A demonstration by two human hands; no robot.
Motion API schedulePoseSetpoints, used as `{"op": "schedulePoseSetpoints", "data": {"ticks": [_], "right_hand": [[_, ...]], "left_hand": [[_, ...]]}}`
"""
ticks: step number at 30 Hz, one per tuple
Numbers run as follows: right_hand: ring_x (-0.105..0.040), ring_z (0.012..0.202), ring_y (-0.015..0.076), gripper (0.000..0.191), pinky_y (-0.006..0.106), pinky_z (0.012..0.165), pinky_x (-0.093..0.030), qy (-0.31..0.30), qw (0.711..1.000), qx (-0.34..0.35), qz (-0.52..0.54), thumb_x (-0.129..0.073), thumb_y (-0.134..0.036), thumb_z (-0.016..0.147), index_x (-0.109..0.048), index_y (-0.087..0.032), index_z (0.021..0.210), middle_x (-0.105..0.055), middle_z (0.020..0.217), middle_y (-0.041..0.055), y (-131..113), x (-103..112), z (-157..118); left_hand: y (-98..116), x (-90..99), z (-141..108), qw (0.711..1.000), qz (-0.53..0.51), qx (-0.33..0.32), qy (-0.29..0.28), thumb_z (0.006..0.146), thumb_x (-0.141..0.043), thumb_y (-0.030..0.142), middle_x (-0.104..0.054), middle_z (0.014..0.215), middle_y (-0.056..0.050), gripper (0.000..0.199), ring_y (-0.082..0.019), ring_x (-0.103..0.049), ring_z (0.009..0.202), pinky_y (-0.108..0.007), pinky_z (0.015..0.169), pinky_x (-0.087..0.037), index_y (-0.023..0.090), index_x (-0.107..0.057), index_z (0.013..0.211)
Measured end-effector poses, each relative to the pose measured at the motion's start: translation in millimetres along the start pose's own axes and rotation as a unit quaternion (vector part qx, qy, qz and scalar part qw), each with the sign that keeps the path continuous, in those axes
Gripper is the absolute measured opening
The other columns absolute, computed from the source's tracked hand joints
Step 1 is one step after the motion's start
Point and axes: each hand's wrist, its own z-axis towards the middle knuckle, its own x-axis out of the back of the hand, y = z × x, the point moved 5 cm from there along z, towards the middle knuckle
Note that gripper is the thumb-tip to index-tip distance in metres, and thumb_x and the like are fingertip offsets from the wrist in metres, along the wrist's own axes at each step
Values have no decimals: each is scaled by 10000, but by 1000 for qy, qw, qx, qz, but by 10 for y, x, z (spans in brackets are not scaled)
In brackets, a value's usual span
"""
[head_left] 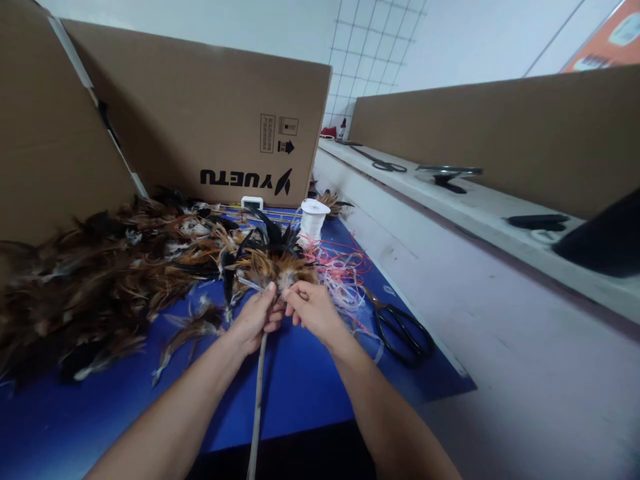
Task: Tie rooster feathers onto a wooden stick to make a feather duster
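My left hand (256, 317) is closed around a thin pale stick (257, 407) that runs down toward me. At the stick's top sits a bunch of brown and black feathers (273, 257). My right hand (313, 308) pinches the base of that bunch, right beside my left thumb. Both hands hover over a blue mat (300, 380).
A big heap of loose brown feathers (95, 273) lies left. A white spool (313, 217) and tangled pink and white string (345, 273) sit behind my hands. Black scissors (403, 330) lie right. Cardboard boxes (200, 113) stand behind; a white ledge (450, 193) holds more tools.
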Motion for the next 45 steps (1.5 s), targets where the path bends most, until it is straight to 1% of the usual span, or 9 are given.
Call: {"op": "schedulePoseSetpoints", "data": {"ticks": [4, 9, 13, 21, 25, 31, 38, 42, 45], "right_hand": [[-469, 358, 62, 229, 168, 383, -347, -33, 999, -11, 17, -479, -330, 807, -536, -174, 650, -555, 500, -35, 20, -69, -13], [-470, 399, 56, 224, 163, 422, -326, -49, 997, 13, -58, -475, -281, 790, -523, -176, 598, -551, 488, -36, -7, -104, 6], [-470, 432, 55, 239, 165, 453, -326, -53, 993, 33, -95, -478, -282, 789, -510, -173, 579, -552, 488, -35, -20, -94, 33], [-458, 459, 61, 200, 183, 469, -308, -82, 984, 52, -148, -493, -270, 791, -534, -172, 621, -570, 534, -25, -60, -62, 18], [-489, 474, 70, 174, 183, 464, -324, -115, 985, 50, -117, -507, -296, 803, -555, -173, 690, -598, 572, -13, -38, -80, -3], [-497, 448, 69, 98, 176, 442, -330, -73, 995, 22, -65, -515, -269, 789, -530, -189, 734, -589, 559, -36, 86, -113, 12], [-544, 469, 91, 79, 190, 462, -383, -62, 997, 7, -40, -517, -245, 776, -508, -193, 716, -575, 544, -44, 97, -135, 6], [-627, 602, 134, 50, 225, 561, -442, -19, 994, 22, -101, -531, -247, 785, -534, -201, 769, -633, 625, -12, -84, -78, -111], [-629, 672, 152, 66, 255, 627, -450, 26, 981, 86, -174, -512, -247, 815, -567, -211, 822, -649, 704, 7, -388, -84, -206]], "left_hand": [[9, -22, -11, 1000, 26, -4, -9, 745, -551, 616, -430, 503, 23, 516, -7, -269, 385, -123, 332, -122, 110, -509, 648], [23, -48, -36, 999, 32, -8, -10, 736, -577, 599, -410, 450, 33, 504, -14, -280, 381, -131, 337, -128, 107, -525, 639], [43, -67, -49, 999, 33, -21, -21, 740, -601, 564, -425, 472, 33, 464, -15, -284, 394, -130, 338, -134, 107, -542, 676], [24, -55, -32, 999, 32, -14, -15, 747, -638, 462, -398, 501, 50, 369, -15, -266, 400, -130, 336, -127, 125, -509, 673], [-2, -16, 1, 999, 44, -8, -2, 742, -633, 458, -335, 465, 70, 381, -13, -245, 379, -137, 336, -118, 135, -473, 619], [-18, 4, 4, 999, 47, -9, 5, 753, -612, 473, -381, 477, 49, 387, -19, -281, 400, -134, 352, -124, 124, -494, 639], [-20, -34, -14, 999, 30, -10, -12, 761, -605, 452, -392, 513, 43, 354, -24, -298, 410, -138, 353, -115, 108, -546, 702], [-5, -24, -25, 1000, 1, -19, -4, 751, -617, 430, -368, 526, 52, 332, -21, -270, 408, -149, 360, -106, 118, -530, 677], [-20, -15, -41, 999, -34, -19, 15, 710, -670, 349, -405, 527, 35, 277, -37, -327, 427, -165, 375, -154, 125, -524, 640]]}}
